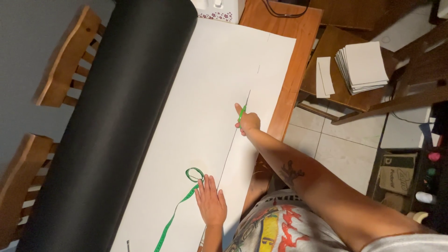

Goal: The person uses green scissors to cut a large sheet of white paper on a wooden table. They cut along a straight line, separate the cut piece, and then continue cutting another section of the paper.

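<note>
Scissors (241, 113) gripped in right hand (248, 122) over white sheet (210, 93); left hand (211, 201) flat, open, beside green tape (179, 205).

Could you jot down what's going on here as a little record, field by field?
Surface: wooden table covered by a large white sheet
Right hand: grips green-handled scissors partway along a cut in the sheet
Left hand: flat on the sheet, fingers spread
Beside left hand: green measuring tape, one end looped
Left of sheet: big black roll
On a chair: stack of white cards
</note>
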